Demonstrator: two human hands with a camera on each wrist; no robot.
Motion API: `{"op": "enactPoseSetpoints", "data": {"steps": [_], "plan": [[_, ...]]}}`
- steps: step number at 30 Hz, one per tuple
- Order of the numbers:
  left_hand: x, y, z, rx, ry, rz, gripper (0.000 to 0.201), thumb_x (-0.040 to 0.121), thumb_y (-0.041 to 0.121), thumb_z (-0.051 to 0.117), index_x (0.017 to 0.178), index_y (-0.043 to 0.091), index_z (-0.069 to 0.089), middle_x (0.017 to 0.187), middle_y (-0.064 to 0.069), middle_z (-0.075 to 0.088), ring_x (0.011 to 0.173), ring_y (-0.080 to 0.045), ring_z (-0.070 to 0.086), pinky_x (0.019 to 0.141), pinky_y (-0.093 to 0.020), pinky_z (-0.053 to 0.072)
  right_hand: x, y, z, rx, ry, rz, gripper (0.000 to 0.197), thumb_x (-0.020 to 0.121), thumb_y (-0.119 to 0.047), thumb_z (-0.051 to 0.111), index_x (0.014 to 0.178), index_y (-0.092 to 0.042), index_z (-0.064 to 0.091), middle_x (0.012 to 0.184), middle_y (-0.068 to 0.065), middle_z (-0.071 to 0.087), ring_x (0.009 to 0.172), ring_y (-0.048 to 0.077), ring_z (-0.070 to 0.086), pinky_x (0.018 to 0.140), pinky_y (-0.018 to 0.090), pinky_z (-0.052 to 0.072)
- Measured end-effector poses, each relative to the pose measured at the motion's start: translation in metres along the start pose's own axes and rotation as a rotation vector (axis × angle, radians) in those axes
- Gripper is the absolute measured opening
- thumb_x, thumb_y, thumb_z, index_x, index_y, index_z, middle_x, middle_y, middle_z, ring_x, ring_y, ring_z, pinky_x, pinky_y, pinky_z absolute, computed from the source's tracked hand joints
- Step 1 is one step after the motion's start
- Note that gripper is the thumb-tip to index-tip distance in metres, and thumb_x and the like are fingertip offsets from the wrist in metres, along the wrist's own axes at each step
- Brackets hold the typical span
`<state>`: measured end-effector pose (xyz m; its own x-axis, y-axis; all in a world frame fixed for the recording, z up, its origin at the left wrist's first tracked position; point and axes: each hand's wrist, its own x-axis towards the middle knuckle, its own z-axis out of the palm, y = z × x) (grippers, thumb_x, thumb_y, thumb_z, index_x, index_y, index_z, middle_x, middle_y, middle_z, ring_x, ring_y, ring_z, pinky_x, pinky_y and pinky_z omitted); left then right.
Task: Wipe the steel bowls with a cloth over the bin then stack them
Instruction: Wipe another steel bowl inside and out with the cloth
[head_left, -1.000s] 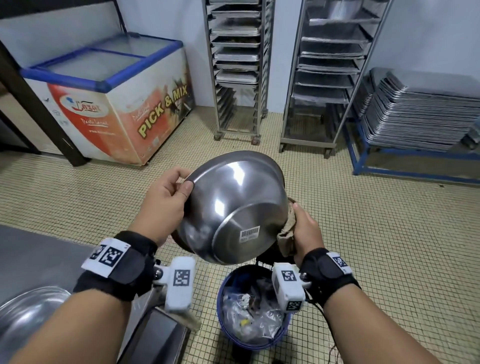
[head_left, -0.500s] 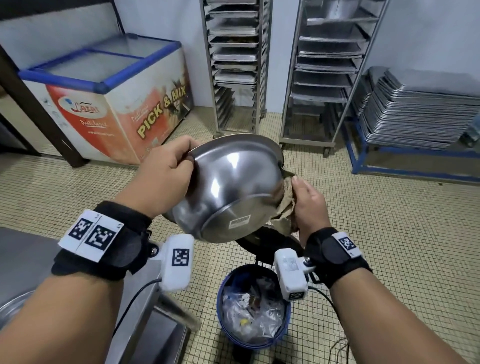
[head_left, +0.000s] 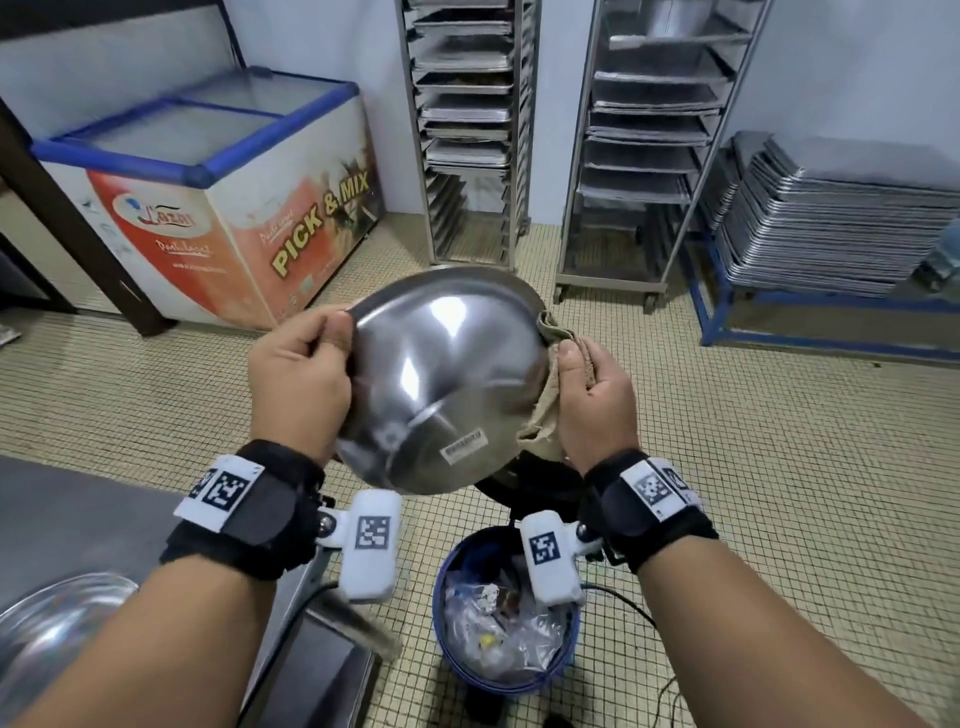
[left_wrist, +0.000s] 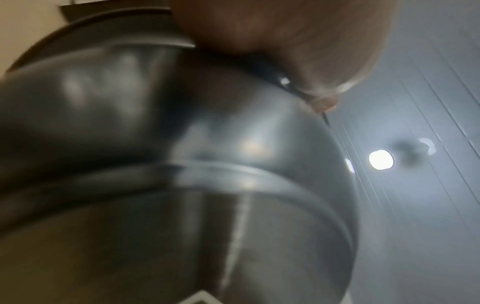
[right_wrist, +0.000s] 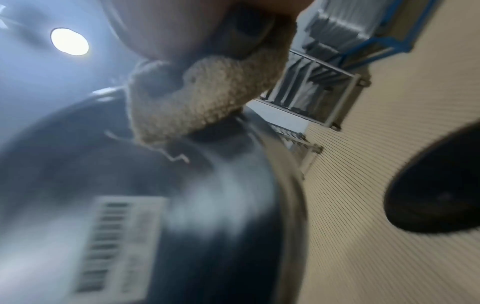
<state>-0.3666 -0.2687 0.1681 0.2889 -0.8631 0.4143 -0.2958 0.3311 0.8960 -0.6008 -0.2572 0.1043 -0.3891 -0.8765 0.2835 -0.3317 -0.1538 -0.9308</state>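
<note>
Here, steel bowl (head_left: 441, 379) held tilted, base toward camera, above blue bin (head_left: 506, 618). Left hand (head_left: 298, 384) pinches rim at 9 o'clock; right hand (head_left: 592, 400) curls round beige cloth (head_left: 545, 415) against rim at 3. Likely light, rigid, slick: hold by rim.

The steel bowl (head_left: 441, 374) hides its inside (wrist views blurred).

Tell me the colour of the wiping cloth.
Beige-tan cloth, a coarse weave; clearest in the right wrist view.
</note>
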Motion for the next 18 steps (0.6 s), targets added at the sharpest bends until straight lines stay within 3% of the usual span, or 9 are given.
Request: {"op": "enactPoseSetpoints", "data": {"steps": [3,6,8,10,12,14,16,18], "plan": [[0.010,-0.009,-0.003,-0.295,0.129,-0.220,0.030,0.101,0.019,0.056,0.075,0.025,0.070,0.079,0.005,0.063,0.081,-0.014,0.055,0.080,-0.031,0.050,-0.012,0.016,0.009,0.082,-0.086,0.279,0.035,0.108,-0.036,0.041,0.094,-0.015,0.065,0.087,0.010,0.068,0.073,0.022,0.065,0.070,0.039,0.059],[0.009,-0.013,0.002,-0.418,0.175,-0.350,0.032,0.103,0.023,0.051,0.075,0.024,0.066,0.093,-0.006,0.059,0.090,-0.020,0.054,0.093,-0.046,0.052,-0.044,0.032,0.029,0.205,-0.269,0.484,0.032,0.107,-0.036,0.045,0.101,-0.013,0.068,0.098,0.023,0.072,0.080,0.032,0.069,0.081,0.048,0.061],[0.004,-0.018,0.003,-0.393,0.199,-0.358,0.033,0.103,0.025,0.051,0.073,0.024,0.063,0.092,-0.006,0.056,0.090,-0.019,0.052,0.095,-0.047,0.051,-0.054,0.036,0.031,0.205,-0.257,0.494,0.035,0.107,-0.035,0.048,0.100,-0.007,0.068,0.095,0.023,0.073,0.080,0.031,0.069,0.079,0.044,0.060],[0.000,-0.024,-0.002,-0.383,0.217,-0.385,0.032,0.103,0.028,0.050,0.074,0.025,0.064,0.095,-0.007,0.057,0.092,-0.020,0.054,0.102,-0.051,0.050,-0.048,0.030,0.020,0.248,-0.218,0.505,0.036,0.107,-0.037,0.046,0.104,-0.009,0.068,0.082,0.016,0.069,0.065,0.020,0.065,0.063,0.034,0.058],[-0.004,-0.031,-0.006,-0.385,0.245,-0.421,0.033,0.104,0.029,0.049,0.075,0.026,0.065,0.097,-0.008,0.059,0.093,-0.021,0.055,0.104,-0.058,0.048,-0.034,0.016,0.005,0.236,-0.128,0.413,0.031,0.107,-0.036,0.044,0.107,-0.015,0.067,0.077,0.004,0.064,0.055,0.009,0.061,0.053,0.026,0.054],[-0.010,-0.034,-0.003,-0.358,0.252,-0.442,0.031,0.103,0.031,0.051,0.075,0.026,0.064,0.094,-0.006,0.059,0.090,-0.019,0.054,0.103,-0.059,0.047,-0.021,-0.002,-0.003,0.164,-0.029,0.196,0.026,0.107,-0.033,0.045,0.110,-0.019,0.067,0.085,0.000,0.065,0.061,0.002,0.063,0.056,0.021,0.054],[-0.016,-0.031,0.004,-0.361,0.247,-0.457,0.030,0.103,0.030,0.052,0.077,0.025,0.065,0.090,-0.002,0.061,0.089,-0.017,0.056,0.101,-0.051,0.050,-0.015,-0.017,0.005,0.098,-0.006,-0.008,0.027,0.106,-0.032,0.048,0.122,-0.019,0.066,0.107,-0.001,0.063,0.079,0.000,0.064,0.064,0.015,0.055],[-0.017,-0.025,0.012,-0.394,0.241,-0.497,0.031,0.107,0.025,0.051,0.079,0.022,0.065,0.087,0.005,0.066,0.088,-0.013,0.060,0.095,-0.036,0.056,-0.020,-0.023,0.017,-0.080,-0.012,-0.135,0.034,0.103,-0.034,0.053,0.133,-0.021,0.061,0.131,-0.006,0.048,0.088,-0.002,0.059,0.065,0.007,0.051]]}}
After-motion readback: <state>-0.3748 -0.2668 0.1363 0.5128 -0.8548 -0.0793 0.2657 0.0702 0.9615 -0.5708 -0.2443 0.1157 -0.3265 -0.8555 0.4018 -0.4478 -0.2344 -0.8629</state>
